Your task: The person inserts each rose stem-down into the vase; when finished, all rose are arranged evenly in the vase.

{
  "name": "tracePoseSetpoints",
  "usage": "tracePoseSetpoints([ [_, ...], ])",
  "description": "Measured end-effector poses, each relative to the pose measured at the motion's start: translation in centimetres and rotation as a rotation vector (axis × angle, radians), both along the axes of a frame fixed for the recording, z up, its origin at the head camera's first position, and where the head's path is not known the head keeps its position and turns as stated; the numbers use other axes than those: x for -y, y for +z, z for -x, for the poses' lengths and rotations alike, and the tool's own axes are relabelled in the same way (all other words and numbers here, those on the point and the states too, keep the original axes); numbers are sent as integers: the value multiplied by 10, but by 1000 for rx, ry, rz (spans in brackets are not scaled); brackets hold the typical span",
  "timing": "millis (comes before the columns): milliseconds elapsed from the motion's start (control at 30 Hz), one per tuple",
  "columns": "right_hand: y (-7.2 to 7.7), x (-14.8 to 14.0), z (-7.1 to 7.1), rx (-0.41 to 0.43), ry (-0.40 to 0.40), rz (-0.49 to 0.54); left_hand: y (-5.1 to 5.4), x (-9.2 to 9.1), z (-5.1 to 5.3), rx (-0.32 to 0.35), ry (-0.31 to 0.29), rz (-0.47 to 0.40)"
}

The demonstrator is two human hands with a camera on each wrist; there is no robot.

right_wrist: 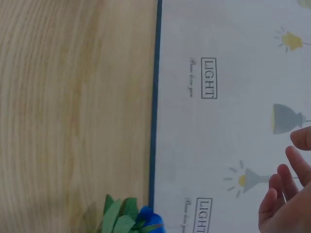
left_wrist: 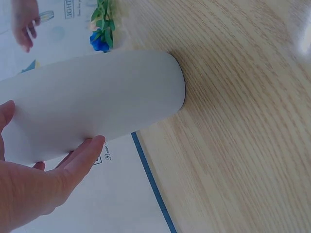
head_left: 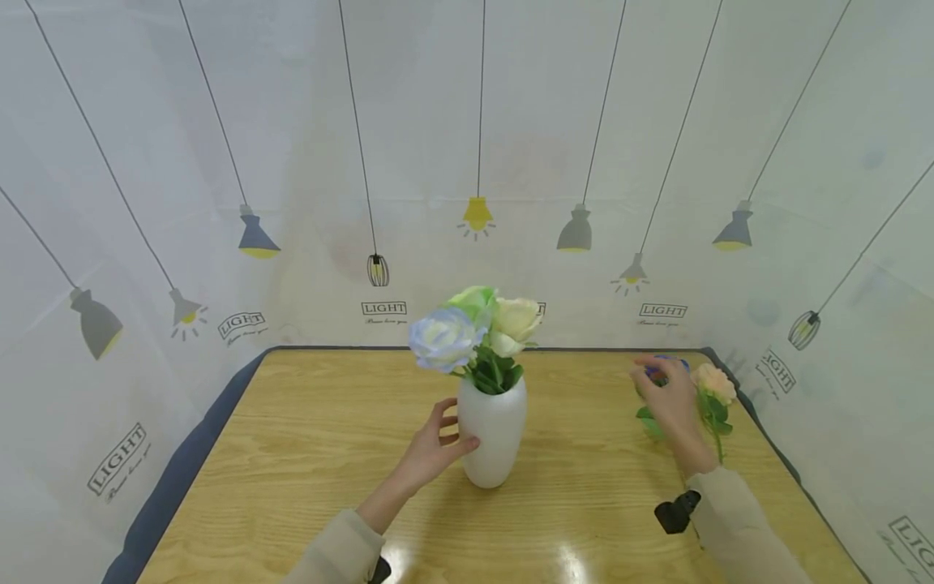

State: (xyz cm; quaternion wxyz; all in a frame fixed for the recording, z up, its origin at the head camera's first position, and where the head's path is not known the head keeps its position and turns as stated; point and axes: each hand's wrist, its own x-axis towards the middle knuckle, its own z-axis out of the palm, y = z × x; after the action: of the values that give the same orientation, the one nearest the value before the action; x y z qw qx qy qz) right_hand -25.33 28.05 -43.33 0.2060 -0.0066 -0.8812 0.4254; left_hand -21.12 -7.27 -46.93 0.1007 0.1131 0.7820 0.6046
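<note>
Near the middle of the table a white vase (head_left: 492,434) stands upright. It bears a pale blue rose (head_left: 443,339), a green rose (head_left: 476,300) and a cream rose (head_left: 514,324). My left hand (head_left: 430,450) holds the vase's left side, thumb on the front and fingers round the side. At the right, my right hand (head_left: 673,405) hovers over a blue flower (head_left: 674,362), hiding part of it. Beside that lies a peach flower (head_left: 715,383) with leaves and a long stem. In the right wrist view the right hand (right_wrist: 291,194) has loosely bent fingers and holds nothing.
The wooden table (head_left: 321,438) has a dark blue edge along its back and sides. A white cloth (head_left: 409,146) printed with hanging lamps rises behind it and at both sides. Dark devices (head_left: 677,513) are strapped to the wrists.
</note>
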Motion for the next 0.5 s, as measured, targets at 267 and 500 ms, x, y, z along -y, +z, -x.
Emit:
tracePoseSetpoints([
  [267, -83, -60, 29, 91, -62, 190, 1, -1, -1, 8, 3, -1],
  [500, -80, -67, 5, 274, -123, 241, 0, 0, -1, 3, -1, -1],
])
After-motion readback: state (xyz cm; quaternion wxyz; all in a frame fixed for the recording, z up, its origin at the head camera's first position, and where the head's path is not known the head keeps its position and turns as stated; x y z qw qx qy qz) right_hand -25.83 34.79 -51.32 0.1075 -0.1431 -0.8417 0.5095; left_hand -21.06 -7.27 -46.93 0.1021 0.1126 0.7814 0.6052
